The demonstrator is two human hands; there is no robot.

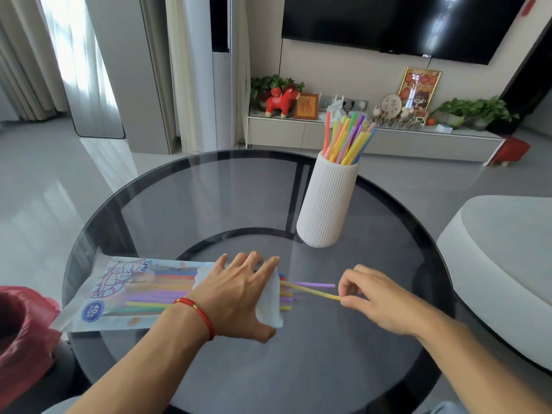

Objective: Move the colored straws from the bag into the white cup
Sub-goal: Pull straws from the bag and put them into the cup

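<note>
A clear printed bag (125,288) of colored straws lies flat on the round glass table (209,198), its open mouth facing right. My left hand (239,297) presses down on the bag's open end, fingers spread. Several straw tips stick out of the mouth. My right hand (379,300) pinches the end of a yellow straw (313,291) that is partly out of the bag. A purple straw (316,284) lies beside it. The white ribbed cup (325,204) stands upright behind, holding several colored straws (348,138).
A red plastic bag (21,333) sits off the table's left edge. A white rounded seat (501,264) is at the right. A TV cabinet with plants and ornaments (373,135) runs along the far wall.
</note>
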